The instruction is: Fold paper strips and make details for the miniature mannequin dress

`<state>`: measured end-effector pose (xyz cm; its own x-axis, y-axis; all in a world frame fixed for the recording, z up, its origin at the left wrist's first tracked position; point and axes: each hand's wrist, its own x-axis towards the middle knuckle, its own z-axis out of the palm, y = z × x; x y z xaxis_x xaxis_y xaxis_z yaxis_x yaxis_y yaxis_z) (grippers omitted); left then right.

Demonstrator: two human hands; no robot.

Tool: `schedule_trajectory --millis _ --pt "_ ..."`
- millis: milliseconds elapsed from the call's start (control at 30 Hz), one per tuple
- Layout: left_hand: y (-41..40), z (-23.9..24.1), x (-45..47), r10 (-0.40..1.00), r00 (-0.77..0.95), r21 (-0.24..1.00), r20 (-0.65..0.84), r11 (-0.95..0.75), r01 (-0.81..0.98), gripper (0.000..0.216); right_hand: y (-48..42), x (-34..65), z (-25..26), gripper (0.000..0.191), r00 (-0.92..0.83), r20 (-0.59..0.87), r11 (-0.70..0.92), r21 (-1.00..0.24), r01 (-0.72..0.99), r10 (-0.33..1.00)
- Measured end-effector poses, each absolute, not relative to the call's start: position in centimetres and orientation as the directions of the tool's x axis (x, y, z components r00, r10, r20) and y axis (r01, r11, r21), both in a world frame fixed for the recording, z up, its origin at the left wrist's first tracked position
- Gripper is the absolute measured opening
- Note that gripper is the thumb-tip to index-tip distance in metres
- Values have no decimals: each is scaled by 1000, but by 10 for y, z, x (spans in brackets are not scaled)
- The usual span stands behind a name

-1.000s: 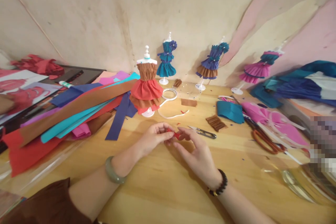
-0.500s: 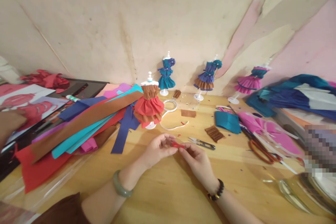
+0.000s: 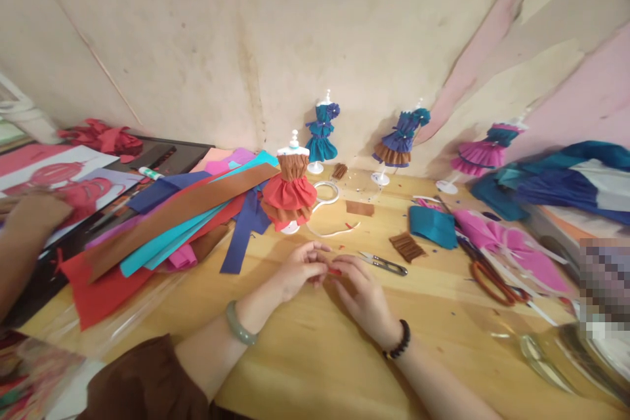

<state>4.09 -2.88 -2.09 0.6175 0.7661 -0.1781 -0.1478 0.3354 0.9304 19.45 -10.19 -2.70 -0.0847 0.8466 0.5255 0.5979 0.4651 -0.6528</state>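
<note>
Above the bare wood, my left hand (image 3: 304, 271) pinches a small red strip of crepe paper or cloth (image 3: 335, 272), mostly covered by fingers. My right hand (image 3: 363, 294) meets it from the other side, fingertips at the strip and thumb held apart. Just beyond my hands stands a small white dress form wearing a brown and red ruffled dress (image 3: 289, 191). Thread snips (image 3: 384, 264) lie right of my right hand, beside a pleated brown piece (image 3: 407, 247). A white cord (image 3: 335, 233) curls behind my fingers.
Left are long coloured strips (image 3: 182, 223) and another person's hand (image 3: 39, 213) over red-patterned sheets. Three dressed forms, including a teal one (image 3: 322, 134), stand along the wall. Orange-handled scissors (image 3: 492, 282), a folded teal piece (image 3: 433, 226), pink material (image 3: 512, 249) and a glass jar (image 3: 566, 361) are right.
My right thumb has come away from the red strip, and its fingers have shifted over it. The other person's hand has moved further into view. The whole view has shifted slightly.
</note>
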Motion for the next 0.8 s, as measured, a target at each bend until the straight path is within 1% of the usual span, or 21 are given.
schedule_trajectory --millis 67,133,267,367,467,633,800 --pt "-30 -20 41 751 628 926 -206 357 -123 36 -101 194 -26 16 -84 519 458 -652 604 851" --pt "-30 -18 40 742 631 923 -224 370 -109 34 -101 193 -24 15 -30 473 401 -709 580 881" --pt "-31 -14 39 729 646 924 -226 371 -96 30 -102 192 -19 15 99 320 237 -845 480 942" --pt "-32 -13 40 728 656 944 -200 323 -71 29 -101 191 -18 17 127 255 178 -884 432 959" --pt "-32 -13 40 751 638 961 -171 270 -59 23 -102 191 -20 17 104 255 187 -881 435 961" --pt "-33 -12 41 765 624 975 -159 219 -21 19 -103 193 -27 19 100 327 236 -831 504 940" --pt "-33 -14 41 765 624 975 -160 220 -19 25 -101 198 -30 14 37 386 298 -767 568 922"
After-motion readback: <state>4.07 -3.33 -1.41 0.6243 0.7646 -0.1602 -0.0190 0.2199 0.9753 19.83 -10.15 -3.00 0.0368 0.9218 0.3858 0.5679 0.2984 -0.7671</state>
